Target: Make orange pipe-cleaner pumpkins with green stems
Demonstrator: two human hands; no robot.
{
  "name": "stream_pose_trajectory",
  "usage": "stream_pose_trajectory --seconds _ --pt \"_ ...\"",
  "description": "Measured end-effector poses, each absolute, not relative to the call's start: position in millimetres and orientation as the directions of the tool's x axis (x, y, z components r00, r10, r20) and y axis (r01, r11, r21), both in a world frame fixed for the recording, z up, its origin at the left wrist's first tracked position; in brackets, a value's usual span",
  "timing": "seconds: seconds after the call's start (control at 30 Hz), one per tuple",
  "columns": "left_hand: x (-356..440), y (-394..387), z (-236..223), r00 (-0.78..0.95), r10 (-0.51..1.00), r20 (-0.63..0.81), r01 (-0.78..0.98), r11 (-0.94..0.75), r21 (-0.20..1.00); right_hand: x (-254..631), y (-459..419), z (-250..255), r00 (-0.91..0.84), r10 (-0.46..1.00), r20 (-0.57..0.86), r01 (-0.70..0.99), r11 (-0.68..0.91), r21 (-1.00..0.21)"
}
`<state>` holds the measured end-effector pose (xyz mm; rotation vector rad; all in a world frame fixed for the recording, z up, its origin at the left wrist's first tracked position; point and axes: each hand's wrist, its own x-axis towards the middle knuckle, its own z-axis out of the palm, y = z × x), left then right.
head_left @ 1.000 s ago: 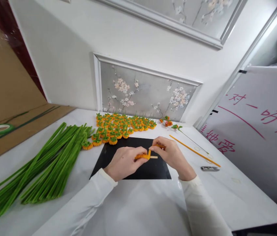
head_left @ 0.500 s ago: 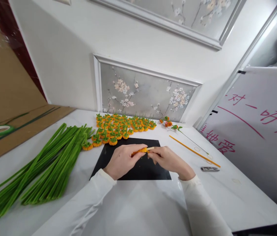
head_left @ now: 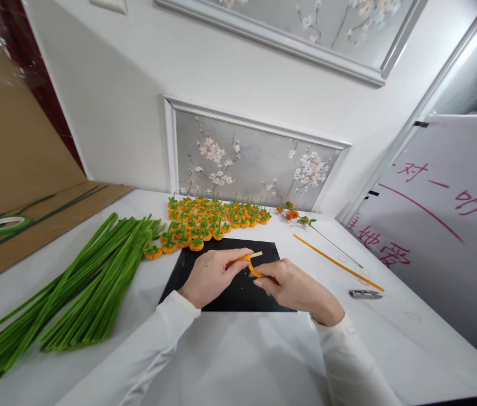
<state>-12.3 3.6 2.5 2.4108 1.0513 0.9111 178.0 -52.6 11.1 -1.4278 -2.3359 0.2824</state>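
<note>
Over the black mat (head_left: 230, 296), my left hand (head_left: 213, 275) is closed on a thin pale stick (head_left: 256, 255) with orange pipe cleaner wound around it; the stick's end pokes out to the right. The loose part of the orange pipe cleaner (head_left: 254, 271) bends down from the stick into my right hand (head_left: 291, 285), whose thumb and fingers pinch it. Part of the winding is hidden behind my left fingers. Just beyond the mat stand several rows of small orange pumpkin shapes (head_left: 197, 244) with green tops.
A bundle of green pipe cleaners (head_left: 90, 293) lies on the left of the white table. To the right are a straight orange pipe cleaner (head_left: 335, 261), metal snips (head_left: 365, 294) and a flower stem with orange blooms (head_left: 292, 214). Green tape (head_left: 5, 224) rests on cardboard at far left.
My right hand has moved down and slightly right, away from the stick, drawing the orange pipe cleaner into a visible curve. My left hand keeps its hold on the stick.
</note>
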Motion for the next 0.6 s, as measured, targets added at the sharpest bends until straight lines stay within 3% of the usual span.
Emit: stream_pose_trajectory --seconds 0.17,0.37,0.47,0.6 --pt "-14.5 4.2 2.7 0.518 0.741 0.428 0.537 -0.671 0.511 176.1 -54.9 11.9 -0.391 0.864 0.317 0.836 0.478 -0.271" --pt "-15.4 2.7 4.9 0.582 0.685 0.438 0.564 -0.728 0.389 178.5 -49.1 10.6 -0.313 0.8 0.512 0.842 0.483 -0.239" --pt "-14.1 1.1 5.2 0.609 0.67 0.425 0.571 -0.742 0.351 179.6 -47.6 12.5 -0.265 0.777 0.571 0.828 0.487 -0.278" --pt "-12.0 -1.8 6.0 0.625 0.657 0.421 0.578 -0.752 0.317 180.6 -46.3 16.1 -0.211 0.776 0.594 0.746 0.521 -0.416"
